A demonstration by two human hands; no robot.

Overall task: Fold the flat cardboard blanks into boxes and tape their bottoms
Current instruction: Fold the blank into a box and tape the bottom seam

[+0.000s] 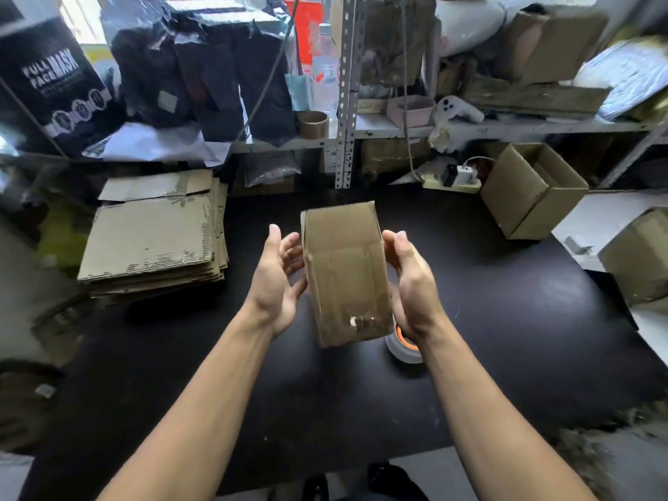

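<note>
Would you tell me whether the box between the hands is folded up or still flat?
Folded up: the box shows a top face and a side wall between the left hand and right hand.

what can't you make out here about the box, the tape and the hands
Head view only:
- Box: its underside faces away, so taping is unclear.
- Tape roll: mostly hidden behind the box and right hand.
- Left hand: fingertips hidden behind the box edge.

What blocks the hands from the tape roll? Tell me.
The folded box, held between the left hand and right hand, hangs over the tape roll, which is partly hidden behind the box and right wrist. Nothing else visible intervenes.
</note>
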